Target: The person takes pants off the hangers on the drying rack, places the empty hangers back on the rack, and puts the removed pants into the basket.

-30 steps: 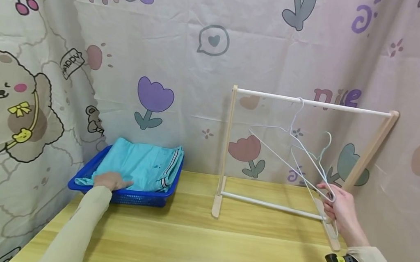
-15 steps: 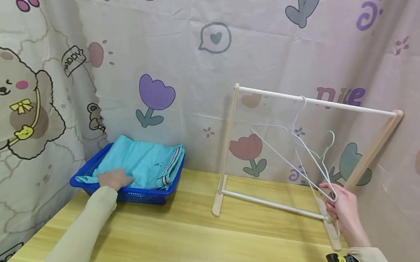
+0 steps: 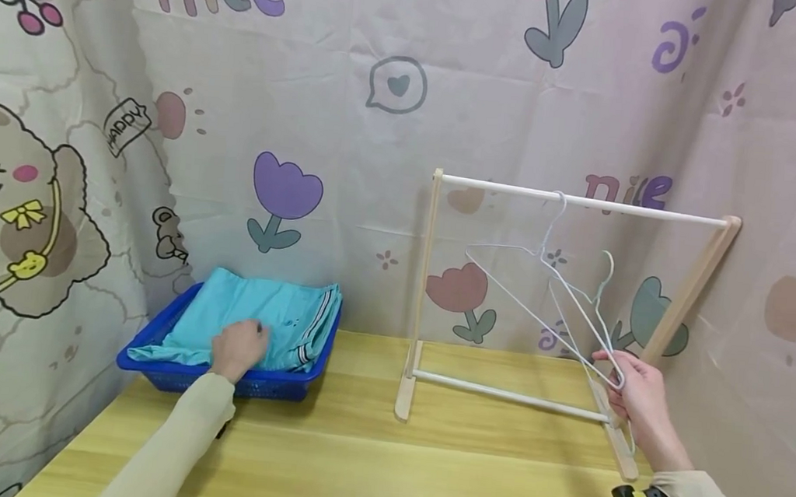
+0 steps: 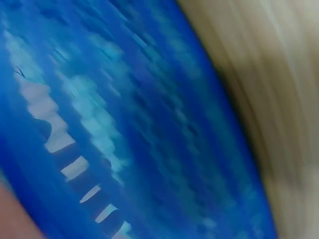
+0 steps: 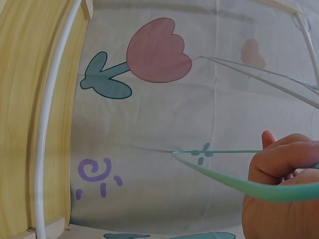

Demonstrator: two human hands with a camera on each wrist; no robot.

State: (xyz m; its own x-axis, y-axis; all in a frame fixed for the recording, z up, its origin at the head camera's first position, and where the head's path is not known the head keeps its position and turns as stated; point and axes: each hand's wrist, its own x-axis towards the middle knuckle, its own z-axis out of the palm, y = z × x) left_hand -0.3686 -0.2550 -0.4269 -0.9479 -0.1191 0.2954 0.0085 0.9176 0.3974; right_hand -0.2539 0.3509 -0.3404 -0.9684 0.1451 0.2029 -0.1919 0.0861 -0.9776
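A folded turquoise garment (image 3: 287, 314) with striped trim lies in a blue basket (image 3: 268, 389) at the left. Over its front part is my left hand (image 3: 238, 351), back upward; its fingertips are hidden, so I cannot tell whether they pinch the cloth. The left wrist view is mostly blurred basket wall (image 4: 199, 149). My right hand (image 3: 642, 391) grips the lower right corner of a white hanger (image 3: 546, 237), whose hook is over the rack's top bar. Behind it is a mint green hanger (image 3: 609, 267) with its hook free; in the right wrist view curled fingers (image 5: 284, 157) hold the green hanger (image 5: 274, 192).
The rack has wooden side posts (image 3: 692, 291), a white top bar (image 3: 501, 187) and a lower bar (image 3: 506, 394). It stands on the wooden table (image 3: 366, 472). Printed cloth (image 3: 376, 169) hangs close behind and at both sides.
My left hand has shifted right across the garment, from the basket's front left, and no finger now points out. The right hand keeps its hold on the hangers. The head view has tilted slightly.
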